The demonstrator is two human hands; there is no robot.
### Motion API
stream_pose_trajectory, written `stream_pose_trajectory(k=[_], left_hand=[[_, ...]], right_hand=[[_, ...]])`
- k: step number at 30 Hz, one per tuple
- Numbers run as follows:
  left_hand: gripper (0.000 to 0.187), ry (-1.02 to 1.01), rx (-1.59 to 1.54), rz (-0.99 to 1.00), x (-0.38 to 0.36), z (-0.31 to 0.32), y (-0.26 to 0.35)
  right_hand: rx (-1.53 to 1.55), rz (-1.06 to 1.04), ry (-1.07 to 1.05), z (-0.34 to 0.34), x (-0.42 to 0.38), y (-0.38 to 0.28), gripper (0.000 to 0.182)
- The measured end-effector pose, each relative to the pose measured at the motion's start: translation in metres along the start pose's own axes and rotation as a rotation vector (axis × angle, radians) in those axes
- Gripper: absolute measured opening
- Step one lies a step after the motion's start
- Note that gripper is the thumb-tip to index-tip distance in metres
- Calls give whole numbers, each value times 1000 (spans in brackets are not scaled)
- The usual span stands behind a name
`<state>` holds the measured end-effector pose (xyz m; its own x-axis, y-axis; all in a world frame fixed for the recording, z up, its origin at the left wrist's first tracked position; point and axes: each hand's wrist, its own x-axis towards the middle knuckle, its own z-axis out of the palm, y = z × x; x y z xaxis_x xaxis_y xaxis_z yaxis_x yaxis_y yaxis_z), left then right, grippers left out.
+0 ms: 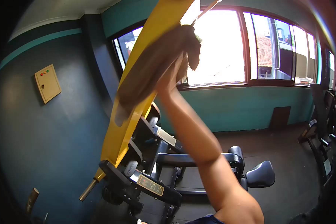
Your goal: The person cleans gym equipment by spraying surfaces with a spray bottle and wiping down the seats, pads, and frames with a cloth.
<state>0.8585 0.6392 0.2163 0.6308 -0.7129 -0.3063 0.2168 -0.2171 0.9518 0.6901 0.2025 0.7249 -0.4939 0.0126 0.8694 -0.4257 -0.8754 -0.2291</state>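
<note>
My right arm stretches up and to the left across the view. My right hand (168, 79) is pressed with a dark grey-brown cloth (153, 67) against the slanted yellow beam (110, 140) of a gym machine. The cloth is smeared by motion and lies along the beam's upper part, with one end hanging over its right side. Most of my fingers are hidden in the cloth, closed on it. My left hand is out of view.
Below the beam stand the machine's black frame, a metal peg (87, 190), an instruction plate (150, 185) and a black padded seat (260, 174). A cream wall box (47, 84) hangs at left. Windows (216, 48) line the far wall; more equipment (319, 138) stands at right.
</note>
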Motion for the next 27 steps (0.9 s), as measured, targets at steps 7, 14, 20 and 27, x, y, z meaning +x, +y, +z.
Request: stream_pose_trajectory(k=[7,14,20,27], left_hand=[[19,65,-35,38,-20,-43,-30],[22,90,48,215,-36,-49,-19],[25,190,-88,225,-51,-49,-15],[34,236,-102,154,-73,-54,-20]], right_hand=[[35,109,-191,-44,149,39,31],[20,87,-207,-48,133,50,28],[185,146,-132,-27,18,14,25],[507,240,-639,-89,-298,-129,22]])
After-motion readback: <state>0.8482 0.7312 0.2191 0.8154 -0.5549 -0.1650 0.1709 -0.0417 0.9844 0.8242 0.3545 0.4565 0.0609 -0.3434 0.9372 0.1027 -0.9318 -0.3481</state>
